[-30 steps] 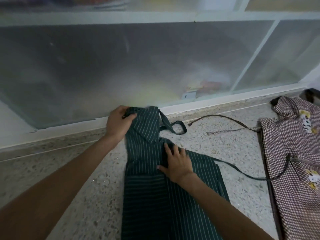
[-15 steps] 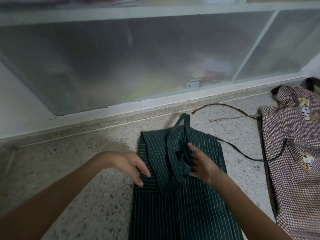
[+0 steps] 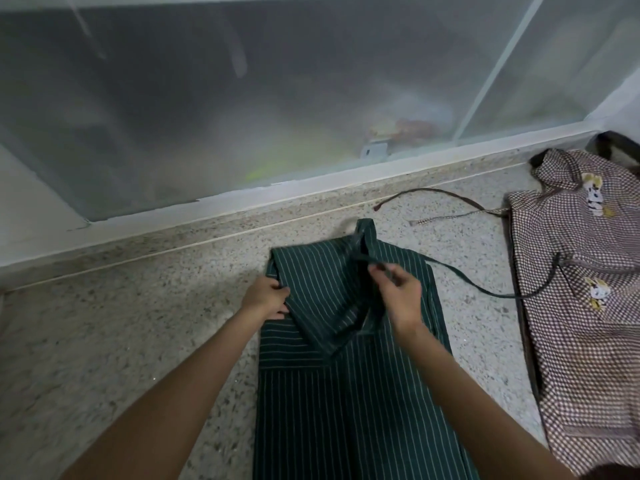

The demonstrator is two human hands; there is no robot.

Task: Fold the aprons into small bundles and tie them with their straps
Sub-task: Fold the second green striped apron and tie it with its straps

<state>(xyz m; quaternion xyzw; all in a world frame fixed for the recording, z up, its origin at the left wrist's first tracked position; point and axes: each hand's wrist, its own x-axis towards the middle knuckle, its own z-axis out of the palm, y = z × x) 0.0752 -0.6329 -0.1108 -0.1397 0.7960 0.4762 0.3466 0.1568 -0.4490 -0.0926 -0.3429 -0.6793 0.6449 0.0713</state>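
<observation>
A dark green striped apron (image 3: 346, 382) lies lengthwise on the speckled stone counter (image 3: 145, 327), its bib folded down over the body. My left hand (image 3: 266, 301) grips the folded left edge of the apron. My right hand (image 3: 398, 296) pinches the apron's dark neck strap (image 3: 367, 259) just above the folded bib. One thin green waist strap (image 3: 474, 287) trails to the right across the counter. A second apron (image 3: 581, 306), brown checked with small cartoon patches, lies flat at the right.
A frosted glass window with a white frame (image 3: 311, 181) runs along the back of the counter. The checked apron's straps (image 3: 446, 206) lie loose on the counter behind the green apron. Bare counter stretches to the left.
The bib has been folded down from the window side onto the apron body. My left hand moved onto the apron's left edge, and my right hand took hold of the neck strap.
</observation>
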